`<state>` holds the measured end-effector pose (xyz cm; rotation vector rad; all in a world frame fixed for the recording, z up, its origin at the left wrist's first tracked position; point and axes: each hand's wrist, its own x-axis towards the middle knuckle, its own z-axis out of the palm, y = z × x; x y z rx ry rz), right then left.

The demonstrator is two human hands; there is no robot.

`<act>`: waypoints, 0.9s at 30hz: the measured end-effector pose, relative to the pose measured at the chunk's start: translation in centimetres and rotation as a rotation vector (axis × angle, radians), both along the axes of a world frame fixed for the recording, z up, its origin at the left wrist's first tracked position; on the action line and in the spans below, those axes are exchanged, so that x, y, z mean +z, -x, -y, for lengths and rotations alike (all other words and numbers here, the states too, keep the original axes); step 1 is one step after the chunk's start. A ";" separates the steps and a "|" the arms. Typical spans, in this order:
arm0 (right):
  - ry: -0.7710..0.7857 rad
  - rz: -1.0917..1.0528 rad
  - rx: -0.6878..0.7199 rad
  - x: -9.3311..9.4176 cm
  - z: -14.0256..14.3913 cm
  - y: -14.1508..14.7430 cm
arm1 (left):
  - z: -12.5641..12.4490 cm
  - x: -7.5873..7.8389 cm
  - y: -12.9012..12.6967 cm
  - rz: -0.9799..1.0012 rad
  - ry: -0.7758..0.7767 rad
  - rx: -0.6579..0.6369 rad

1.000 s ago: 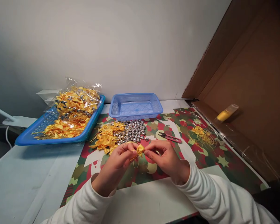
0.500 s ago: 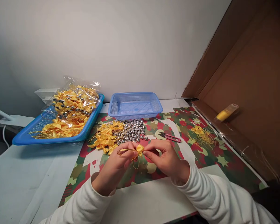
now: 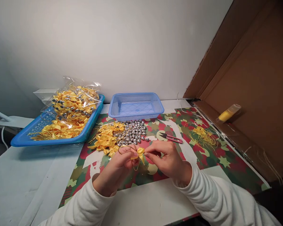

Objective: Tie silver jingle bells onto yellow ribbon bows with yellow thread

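Observation:
Between my hands is a yellow ribbon bow (image 3: 141,152) with gold cord looping from it. My left hand (image 3: 122,161) is closed, pinching the bow's left side and its cord between thumb and fingers. From the other side, my right hand (image 3: 164,157) pinches the bow's right edge with thumb and forefinger. Just beyond the left hand lies a pile of yellow ribbon bows (image 3: 106,138) with gold cords. Silver bells (image 3: 134,131) are heaped beside that pile. Pink-handled thread snips (image 3: 171,138) lie behind my right hand.
A blue basket (image 3: 136,115) stands at the back. To the left, a larger blue tray (image 3: 85,138) holds loose bows and a clear bag (image 3: 76,100) of bows with bells. Cord scraps (image 3: 206,138) lie at right, near a yellow thread spool (image 3: 228,113) by the cardboard wall (image 3: 247,72).
The bow has turned between my fingers, and a pointed ribbon end now hangs down from it. The cord loop at my left hand has shifted. Both hands stay nearly in place.

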<state>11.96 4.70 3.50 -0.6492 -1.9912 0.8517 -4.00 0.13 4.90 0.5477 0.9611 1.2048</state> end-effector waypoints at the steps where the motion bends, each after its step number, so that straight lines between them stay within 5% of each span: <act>1: 0.016 0.002 0.000 -0.1 0.0 0.0 | 0.0 -0.1 0.0 -0.004 0.003 0.003; 14: 0.235 -0.077 -0.027 -1.4 0.4 0.8 | -0.1 -1.0 0.6 0.049 0.045 -0.052; 20: 0.277 -0.083 -0.071 -1.6 0.8 1.2 | -0.1 -1.4 0.5 0.084 0.133 0.028; 27: 0.268 -0.093 -0.094 -1.4 1.1 1.3 | -0.1 -1.8 0.8 0.120 0.168 -0.033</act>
